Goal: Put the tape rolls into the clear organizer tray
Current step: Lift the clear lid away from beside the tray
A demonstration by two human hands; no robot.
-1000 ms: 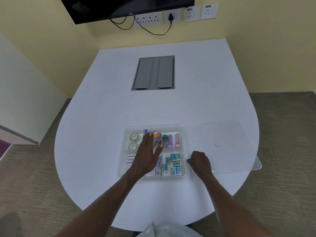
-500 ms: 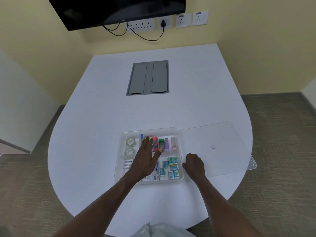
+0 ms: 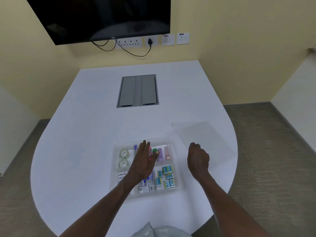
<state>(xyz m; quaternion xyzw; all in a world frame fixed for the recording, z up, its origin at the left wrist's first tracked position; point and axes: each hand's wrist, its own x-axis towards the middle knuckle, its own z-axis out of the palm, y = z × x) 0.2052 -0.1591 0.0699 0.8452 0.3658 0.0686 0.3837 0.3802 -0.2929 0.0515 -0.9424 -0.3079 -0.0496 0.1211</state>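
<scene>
The clear organizer tray (image 3: 113, 170) sits on the white table near its front edge. Two clear tape rolls (image 3: 124, 153) (image 3: 123, 163) lie one behind the other in its far-left compartment. My left hand (image 3: 143, 162) rests flat and open over the tray's middle, on the coloured pens, holding nothing. To the right of the tray, my right hand (image 3: 198, 158) is closed at the near-left corner of the clear lid (image 3: 203, 136). The lid looks raised and tilted off the table.
The tray also holds glue sticks (image 3: 160, 153), small blue-and-yellow boxes (image 3: 166, 177) and white labelled packs. A grey cable hatch (image 3: 138, 90) is set into the table (image 3: 85, 134) farther back. A wall screen and sockets are behind it. Carpet surrounds the table.
The right hand has risen and moved right with the lid's corner, and the lid has lifted from lying flat. The left hand stays on the tray. The camera has tilted upward.
</scene>
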